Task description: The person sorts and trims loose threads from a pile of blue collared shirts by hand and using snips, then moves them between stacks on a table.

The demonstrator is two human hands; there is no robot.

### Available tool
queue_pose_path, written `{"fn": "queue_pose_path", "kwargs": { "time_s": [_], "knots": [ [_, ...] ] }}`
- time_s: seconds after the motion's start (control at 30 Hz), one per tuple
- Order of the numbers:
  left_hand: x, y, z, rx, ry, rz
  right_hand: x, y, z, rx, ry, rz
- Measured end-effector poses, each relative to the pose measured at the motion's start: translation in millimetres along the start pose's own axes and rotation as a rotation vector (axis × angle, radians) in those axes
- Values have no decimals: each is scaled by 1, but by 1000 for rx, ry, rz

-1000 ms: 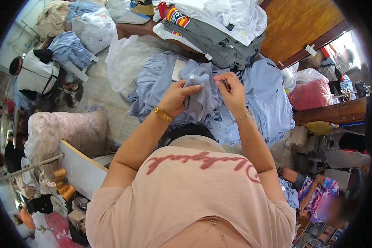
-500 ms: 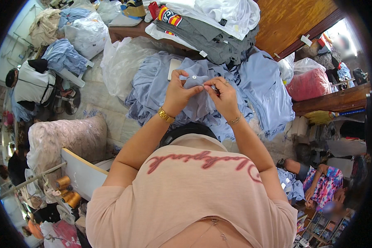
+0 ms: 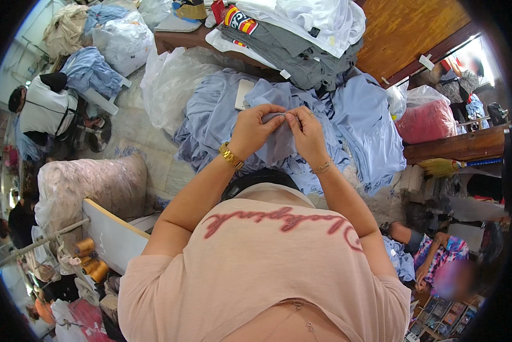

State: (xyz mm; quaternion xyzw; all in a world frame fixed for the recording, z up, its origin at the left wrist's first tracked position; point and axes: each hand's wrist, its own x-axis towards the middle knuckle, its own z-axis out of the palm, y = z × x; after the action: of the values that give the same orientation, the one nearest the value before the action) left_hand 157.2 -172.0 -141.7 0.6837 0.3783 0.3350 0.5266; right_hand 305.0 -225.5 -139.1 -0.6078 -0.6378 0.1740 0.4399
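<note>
Light blue garments point(image 3: 210, 111) lie heaped in front of me. Above the heap, my left hand point(image 3: 255, 130) pinches the edge of a light blue garment point(image 3: 274, 147) between thumb and fingers. Right beside it, my right hand point(image 3: 307, 134) is closed on the same edge, with the two sets of fingertips almost touching. The small piece of cloth between them is mostly covered by the fingers. Whether my right hand also holds something small cannot be made out. A flat white rectangular object point(image 3: 243, 94) rests on the heap just beyond my left hand.
Behind the heap, grey and white folded garments point(image 3: 293, 48) are stacked on a brown surface. Clear plastic point(image 3: 168, 85) lies left of it. A large wrapped bundle point(image 3: 93, 185) and thread cones point(image 3: 93, 262) are at left. One person point(image 3: 48, 108) works far left; another point(image 3: 441, 256) is at right.
My hands have drawn together and turned the cloth. The round white button that showed between them is now hidden. The view has shifted slightly.
</note>
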Motion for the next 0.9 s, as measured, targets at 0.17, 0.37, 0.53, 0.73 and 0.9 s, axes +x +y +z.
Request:
{"fn": "queue_pose_path", "kwargs": {
  "time_s": [0.17,0.37,0.53,0.73,0.9],
  "knots": [
    [1,7,4,546,357,441,-1,4,1,85,29,100],
    [6,-4,7,112,182,371,0,0,-1,519,-7,368],
    [-3,9,8,47,128,211,1,-9,-11,784,-39,584],
    [-4,9,15,102,165,242,4,-8,-18,626,-51,576],
    [-6,9,16,45,138,184,2,-6,-19,578,-51,542]
  ]
}}
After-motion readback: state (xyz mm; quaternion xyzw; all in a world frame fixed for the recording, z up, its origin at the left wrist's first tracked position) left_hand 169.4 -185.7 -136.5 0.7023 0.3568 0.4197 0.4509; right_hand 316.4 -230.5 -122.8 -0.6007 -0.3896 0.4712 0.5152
